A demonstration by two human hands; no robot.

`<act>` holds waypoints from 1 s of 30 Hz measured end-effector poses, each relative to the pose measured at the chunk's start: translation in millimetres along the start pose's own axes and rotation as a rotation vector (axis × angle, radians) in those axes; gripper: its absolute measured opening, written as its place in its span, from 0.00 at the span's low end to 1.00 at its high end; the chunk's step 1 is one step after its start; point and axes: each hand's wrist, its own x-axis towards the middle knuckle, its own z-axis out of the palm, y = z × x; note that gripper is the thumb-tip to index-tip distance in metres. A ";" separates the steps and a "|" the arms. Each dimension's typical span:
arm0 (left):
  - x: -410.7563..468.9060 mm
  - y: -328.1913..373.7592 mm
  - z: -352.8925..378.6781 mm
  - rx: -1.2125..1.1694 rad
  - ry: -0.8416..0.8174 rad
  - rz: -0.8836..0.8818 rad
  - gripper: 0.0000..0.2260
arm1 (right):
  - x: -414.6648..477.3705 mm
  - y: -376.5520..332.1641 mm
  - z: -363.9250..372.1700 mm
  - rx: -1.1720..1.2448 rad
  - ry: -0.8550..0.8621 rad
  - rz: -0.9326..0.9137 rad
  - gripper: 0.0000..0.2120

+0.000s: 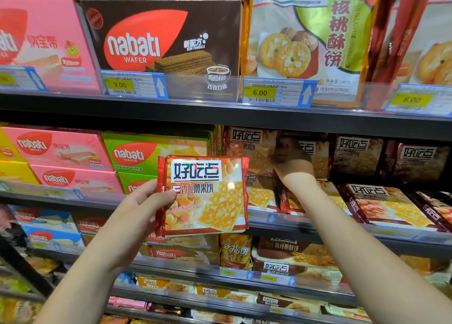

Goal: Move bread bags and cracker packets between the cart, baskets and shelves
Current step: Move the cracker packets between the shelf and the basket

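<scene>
Nearest the lens, both bare forearms rise from the bottom edge toward the shelving. At about 7 o'clock from centre, the left hand is closed on a red cashew cracker packet, thumb across its front left edge and the other fingers hidden behind; the packet stands upright in the air, clear of the shelves, its face toward the camera.

At roughly 3 o'clock from that packet, the right hand reaches into the second shelf bay among the stacked packets of the same brand. It looks curled against or around one of them, but shadow hides the fingers, so whether it grips anything cannot be told.

Nabati wafer boxes fill the upper shelf at 11 o'clock, walnut cookie bags at 1 o'clock.

As a judgement: one packet is in hand and belongs to this bay, so either stocking or picking is under way. No cart, basket or bread bag is in view, so how much of the whole job remains cannot be gauged; this single packet is unplaced.
</scene>
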 end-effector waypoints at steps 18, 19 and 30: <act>39.7 10.7 142.1 0.084 -0.245 0.094 0.11 | -85.8 79.6 -113.0 0.645 -0.125 0.098 0.12; 42.7 10.6 150.0 0.094 -0.249 0.092 0.10 | -86.6 85.9 -115.3 0.660 -0.128 0.102 0.12; 75.3 15.0 202.6 0.512 -0.021 0.109 0.13 | -56.3 109.9 -108.4 0.658 0.065 0.188 0.11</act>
